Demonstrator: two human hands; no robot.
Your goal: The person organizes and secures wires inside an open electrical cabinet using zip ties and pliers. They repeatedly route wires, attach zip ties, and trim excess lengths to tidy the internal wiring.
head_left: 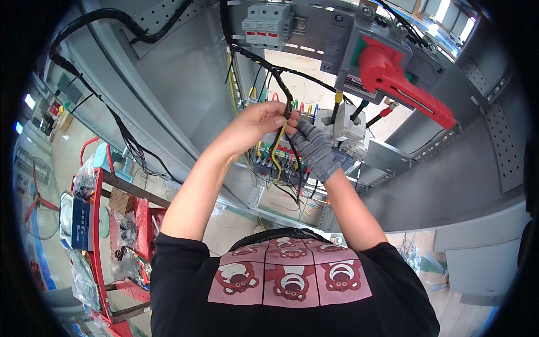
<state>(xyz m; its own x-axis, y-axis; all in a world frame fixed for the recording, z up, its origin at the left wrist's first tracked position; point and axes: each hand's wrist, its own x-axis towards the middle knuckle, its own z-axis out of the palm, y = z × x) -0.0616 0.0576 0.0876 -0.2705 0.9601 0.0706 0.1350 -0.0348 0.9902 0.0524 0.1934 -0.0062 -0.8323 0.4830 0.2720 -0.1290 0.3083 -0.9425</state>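
A black-wrapped wire bundle (279, 78) runs down inside the open metal cabinet. My bare left hand (261, 122) pinches its lower end between thumb and fingers. My right hand (315, 149), in a grey knitted glove with fingertips bare, closes on the same bundle just below and to the right. Out of its end, a yellow-green wire (276, 151) and thin black wires hang loose. Beneath my hands sits a row of small components (281, 164) with coloured wires; my fingers and glove partly hide it.
A large red switch handle (410, 84) juts out at the upper right. Grey fuse holders (265, 27) are mounted at the top. Another black cable harness (106, 101) hangs along the left cabinet edge. At left stands a red cart (100, 224) with parts in plastic bags.
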